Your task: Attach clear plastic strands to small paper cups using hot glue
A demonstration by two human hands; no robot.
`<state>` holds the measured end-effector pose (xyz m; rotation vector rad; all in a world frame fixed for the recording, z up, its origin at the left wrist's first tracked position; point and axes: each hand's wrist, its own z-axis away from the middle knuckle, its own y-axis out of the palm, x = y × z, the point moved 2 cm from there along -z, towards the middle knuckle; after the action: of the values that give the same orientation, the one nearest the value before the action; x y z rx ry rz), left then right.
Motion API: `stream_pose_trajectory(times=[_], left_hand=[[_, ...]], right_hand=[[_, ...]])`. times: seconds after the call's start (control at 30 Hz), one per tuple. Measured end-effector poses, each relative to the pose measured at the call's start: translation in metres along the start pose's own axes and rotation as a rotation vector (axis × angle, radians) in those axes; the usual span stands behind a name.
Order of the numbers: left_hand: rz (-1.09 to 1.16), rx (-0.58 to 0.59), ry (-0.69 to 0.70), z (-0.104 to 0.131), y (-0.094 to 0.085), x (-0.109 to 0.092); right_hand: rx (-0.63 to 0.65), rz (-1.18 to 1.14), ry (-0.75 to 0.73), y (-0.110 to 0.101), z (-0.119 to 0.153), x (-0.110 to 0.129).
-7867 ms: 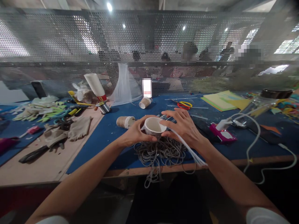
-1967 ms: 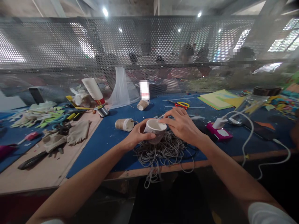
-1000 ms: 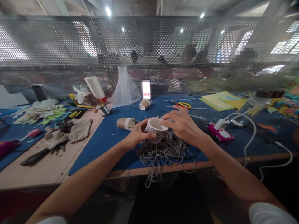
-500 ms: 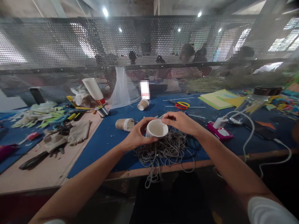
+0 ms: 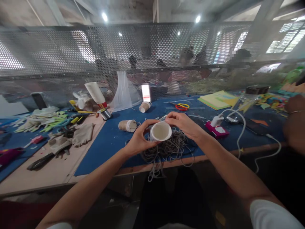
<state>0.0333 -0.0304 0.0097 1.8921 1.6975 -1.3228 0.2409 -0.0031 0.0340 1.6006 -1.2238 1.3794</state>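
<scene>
My left hand [image 5: 141,136] is wrapped round a white paper cup [image 5: 161,131], its open mouth tilted toward me. At the cup's upper right rim, the fingers of my right hand [image 5: 180,123] are pinched together; whatever they hold is too small to make out. Beneath and behind the cup lies a heap of grey cord [image 5: 175,144], with loops hanging over the table edge. Left of my left hand a cup wrapped in brown twine [image 5: 127,126] lies on its side. Another wrapped cup [image 5: 144,107] lies farther back.
Behind the blue tabletop [image 5: 100,149] stands a perforated metal screen [image 5: 152,44]. Scissors [image 5: 182,106], coloured paper [image 5: 219,99], a pink power block [image 5: 216,129] with cables and a jar [image 5: 250,98] are toward the right. Stacked cups [image 5: 95,93] and gloves [image 5: 83,135] stand left. Someone's arm [image 5: 295,124] is far right.
The cup's mouth has tipped further toward me, both hands staying on it. The camera view has shifted slightly, and another person's arm has come further into view at the right edge.
</scene>
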Motion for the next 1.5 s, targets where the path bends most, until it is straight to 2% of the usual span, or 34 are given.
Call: stream_pose_trajectory(times=[0.13, 0.37, 0.53, 0.73, 0.87, 1.03, 1.3, 1.5], left_hand=[[-0.010, -0.042, -0.015, 0.013, 0.005, -0.006], [0.083, -0.107, -0.019, 0.021, 0.012, -0.008], [0.153, -0.140, -0.073, 0.005, 0.007, -0.006], [0.270, -0.114, -0.095, -0.020, -0.003, 0.006], [0.316, -0.179, -0.177, -0.030, -0.010, 0.024], [0.348, -0.173, -0.227, -0.035, -0.014, 0.035], [0.381, -0.161, -0.312, -0.032, -0.013, 0.050], [0.381, -0.149, -0.304, -0.028, -0.008, 0.052]], right_hand=[[0.031, -0.015, 0.017, 0.005, 0.014, 0.002], [0.035, -0.263, 0.170, 0.011, 0.025, 0.004], [0.050, -0.346, 0.157, 0.007, 0.006, -0.003], [0.040, -0.273, 0.105, 0.001, -0.026, -0.007], [-0.013, -0.136, -0.027, -0.003, -0.043, -0.011], [-0.074, 0.239, -0.267, -0.009, -0.052, -0.015], [-0.097, 0.485, -0.402, -0.016, -0.047, -0.024], [-0.111, 0.635, -0.594, -0.012, -0.035, -0.015]])
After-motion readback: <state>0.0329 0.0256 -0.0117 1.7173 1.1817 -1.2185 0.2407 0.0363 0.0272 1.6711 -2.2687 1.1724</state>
